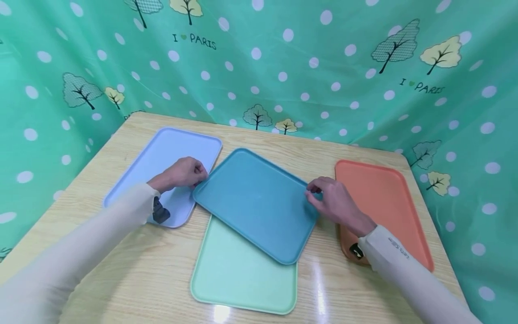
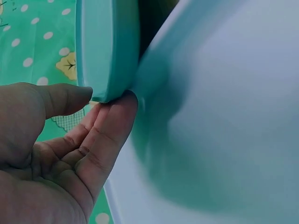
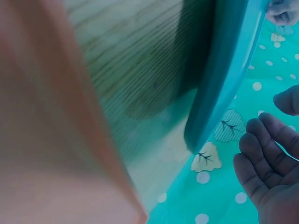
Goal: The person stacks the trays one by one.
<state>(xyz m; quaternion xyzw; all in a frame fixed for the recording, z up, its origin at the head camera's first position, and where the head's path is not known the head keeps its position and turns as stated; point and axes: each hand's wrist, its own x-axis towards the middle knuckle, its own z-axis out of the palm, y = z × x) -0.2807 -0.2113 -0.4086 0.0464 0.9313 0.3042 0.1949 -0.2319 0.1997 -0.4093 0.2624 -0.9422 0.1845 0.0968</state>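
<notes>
Blue tray (image 1: 256, 202) in the middle: what is the biggest thing round it?

The cloth (image 1: 243, 85), softly creased and green, hanging from nine o'clock through twelve to three. Next comes the table (image 1: 162, 270), pale with a fine wood grain, glossy enough to glare toward six.

And the trays?

All smooth, plastic-looking rounded rectangles with low raised rims. Taking the blue one as the clock's centre, the coral tray (image 1: 380, 193) lies at three, the lilac tray (image 1: 178, 144) between nine and ten, the green tray (image 1: 244, 279) at six. The blue one sits askew, overlapping the green one and the lilac one's edge; whether it rests on either, I cannot tell.

What about the hands?

The left hand (image 1: 184, 173), between nine and ten, pinches the blue tray's corner, thumb against the rim and fingertips underneath. The right hand (image 1: 336, 200), at three, is beside the opposite edge, its fingers gently bent and the thumb held apart from them.

Smaller still?

On the cloth, grey and yellow trees (image 1: 441, 51), then white dots (image 1: 256, 53).
</notes>
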